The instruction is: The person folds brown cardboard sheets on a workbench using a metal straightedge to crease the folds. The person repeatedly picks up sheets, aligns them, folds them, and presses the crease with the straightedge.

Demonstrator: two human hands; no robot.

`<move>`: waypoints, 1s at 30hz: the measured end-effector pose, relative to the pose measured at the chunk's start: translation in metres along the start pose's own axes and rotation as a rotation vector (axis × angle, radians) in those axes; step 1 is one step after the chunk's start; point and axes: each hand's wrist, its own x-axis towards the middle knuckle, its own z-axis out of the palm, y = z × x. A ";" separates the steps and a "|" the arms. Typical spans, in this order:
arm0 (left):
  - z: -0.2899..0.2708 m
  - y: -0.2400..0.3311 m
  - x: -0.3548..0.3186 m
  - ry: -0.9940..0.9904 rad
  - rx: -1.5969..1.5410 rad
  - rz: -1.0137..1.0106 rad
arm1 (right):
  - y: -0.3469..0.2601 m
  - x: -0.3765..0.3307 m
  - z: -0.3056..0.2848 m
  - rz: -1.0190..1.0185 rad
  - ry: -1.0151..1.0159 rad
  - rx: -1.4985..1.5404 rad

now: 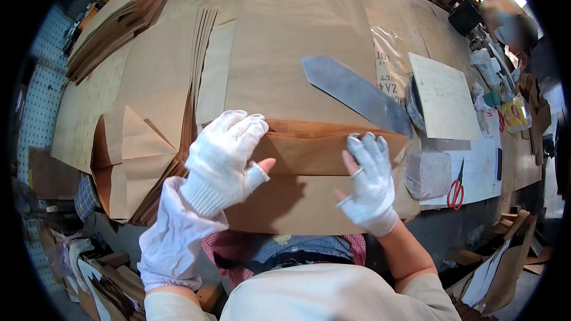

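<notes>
A large brown kraft paper sheet or bag [285, 53] lies lengthwise on the table in front of me, with its near end folded over into a layered flap [321, 153]. My left hand [223, 157], in a white knit glove with the thumb tip bare, rests at the left end of the fold, fingers stretched out. At the right end, my right hand [370, 181] touches the flap. Its glove is white too, the thumb is bare at the tip, and the fingers are spread and slightly bent. Beyond the fold, a flat grey metal plate [354, 92] with an angled end lies across the paper.
To the left is a stack of brown paper bags [157, 65], with an opened folded end [140, 166]. Another stack [119, 21] stands farther back. On the right are a pale board [443, 98], a plastic-wrapped block [427, 174] and red-handled scissors [455, 193]. A person [508, 24] is at far right.
</notes>
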 end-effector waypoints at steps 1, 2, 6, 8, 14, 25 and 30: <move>-0.005 0.007 -0.008 0.018 0.022 -0.009 | -0.017 0.012 -0.001 -0.029 0.006 0.021; -0.007 0.012 -0.011 0.037 0.042 -0.011 | -0.031 0.025 -0.001 -0.054 0.016 0.036; -0.004 0.015 -0.011 0.058 0.013 -0.007 | -0.039 0.051 0.018 -0.101 0.051 -0.024; -0.004 0.012 -0.004 -0.027 0.014 -0.039 | -0.043 0.052 0.011 -0.168 0.065 -0.003; 0.045 -0.021 0.064 0.013 0.823 -0.051 | -0.078 0.007 0.023 -0.274 -0.003 0.206; 0.117 0.057 -0.109 -0.263 -0.157 -0.157 | 0.065 -0.097 0.060 0.490 0.391 1.207; 0.150 0.073 -0.054 -0.486 -0.212 0.182 | 0.072 -0.089 0.053 0.409 0.320 1.292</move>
